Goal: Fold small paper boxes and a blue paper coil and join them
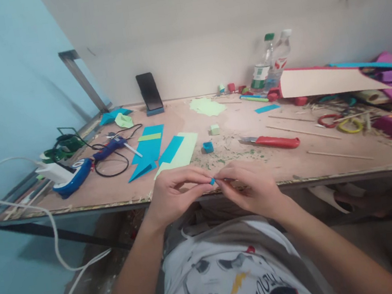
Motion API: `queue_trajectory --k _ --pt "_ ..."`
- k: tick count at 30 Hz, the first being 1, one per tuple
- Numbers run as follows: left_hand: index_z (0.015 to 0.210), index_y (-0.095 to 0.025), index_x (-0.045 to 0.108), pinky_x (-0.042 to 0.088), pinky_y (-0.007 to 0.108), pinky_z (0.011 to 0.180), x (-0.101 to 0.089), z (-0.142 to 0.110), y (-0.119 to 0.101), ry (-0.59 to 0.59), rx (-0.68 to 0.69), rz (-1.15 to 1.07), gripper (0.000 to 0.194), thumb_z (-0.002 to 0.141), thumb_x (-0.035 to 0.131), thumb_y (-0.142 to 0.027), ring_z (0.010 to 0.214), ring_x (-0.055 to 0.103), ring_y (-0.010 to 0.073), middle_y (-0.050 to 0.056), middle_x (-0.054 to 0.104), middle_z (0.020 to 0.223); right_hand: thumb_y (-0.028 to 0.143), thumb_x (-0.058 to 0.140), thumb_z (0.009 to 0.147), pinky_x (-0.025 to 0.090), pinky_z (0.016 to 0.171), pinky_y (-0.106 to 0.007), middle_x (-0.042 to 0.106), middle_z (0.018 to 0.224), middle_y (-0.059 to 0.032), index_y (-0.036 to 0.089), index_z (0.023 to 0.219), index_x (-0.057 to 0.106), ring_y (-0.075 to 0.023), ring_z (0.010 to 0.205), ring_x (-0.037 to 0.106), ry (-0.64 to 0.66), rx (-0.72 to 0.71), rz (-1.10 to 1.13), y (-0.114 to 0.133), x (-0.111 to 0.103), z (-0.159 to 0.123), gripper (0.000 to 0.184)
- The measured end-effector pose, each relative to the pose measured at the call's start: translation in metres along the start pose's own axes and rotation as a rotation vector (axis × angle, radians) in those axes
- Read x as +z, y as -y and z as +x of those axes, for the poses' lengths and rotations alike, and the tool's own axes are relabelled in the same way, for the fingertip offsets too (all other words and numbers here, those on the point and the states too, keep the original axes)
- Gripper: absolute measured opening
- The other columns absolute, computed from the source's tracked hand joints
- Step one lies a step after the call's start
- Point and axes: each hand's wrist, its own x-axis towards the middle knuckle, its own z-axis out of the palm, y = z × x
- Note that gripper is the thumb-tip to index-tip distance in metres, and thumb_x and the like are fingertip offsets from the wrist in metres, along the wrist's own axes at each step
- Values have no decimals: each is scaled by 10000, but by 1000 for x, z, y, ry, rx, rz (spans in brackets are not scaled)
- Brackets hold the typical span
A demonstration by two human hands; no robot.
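Observation:
Over the table's front edge, my left hand (182, 187) and my right hand (247, 183) meet fingertip to fingertip. Both are closed in a pinch on a small piece of blue paper (212, 181), mostly hidden by the fingers. Just beyond them sits a small blue paper cube (208, 147), and behind that a pale green cube (214, 129). A red-handled knife (278, 141) lies to the right, its blade pointing left. Blue paper strips (171, 149) and a pale green sheet (186, 149) are spread on the left.
A blue glue gun (110, 148) with its cable and a blue power strip (73, 179) lie at left. A phone (149, 91) stands at the back. Thin sticks (304, 132), scissors (349, 125), a bottle (262, 71) and coloured paper crowd the right. Green scraps (234, 155) litter the middle.

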Motion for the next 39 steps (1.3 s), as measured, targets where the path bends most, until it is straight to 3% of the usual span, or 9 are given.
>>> queue_trajectory --k 8,15,27,39 --pt "756 -182 828 662 277 724 -1 6 -1 3 -57 -58 94 769 915 -214 787 789 204 94 827 836 114 631 987 558 649 -283 772 810 -57 201 997 673 -159 688 716 7 -24 4 2 -2 3 97" --pt "831 -169 843 664 268 674 0 8 -2 43 -220 -49 202 671 960 -203 699 773 191 69 823 788 128 625 1002 552 641 -275 799 858 -55 217 1024 679 -153 707 722 17 -50 -9 2 -2 0 106" --pt "771 -189 858 667 276 694 1 7 -1 16 -135 -61 122 690 941 -153 757 799 215 90 836 812 164 655 1012 502 586 -270 761 763 -41 204 949 674 -140 609 656 -1 -26 -37 4 -2 2 77" --pt "726 -164 832 630 258 666 2 8 -4 -11 -120 14 103 724 921 -218 687 763 197 87 815 745 104 597 1004 551 687 -280 780 885 -66 195 1043 723 -167 771 720 125 75 198 6 -10 2 160"
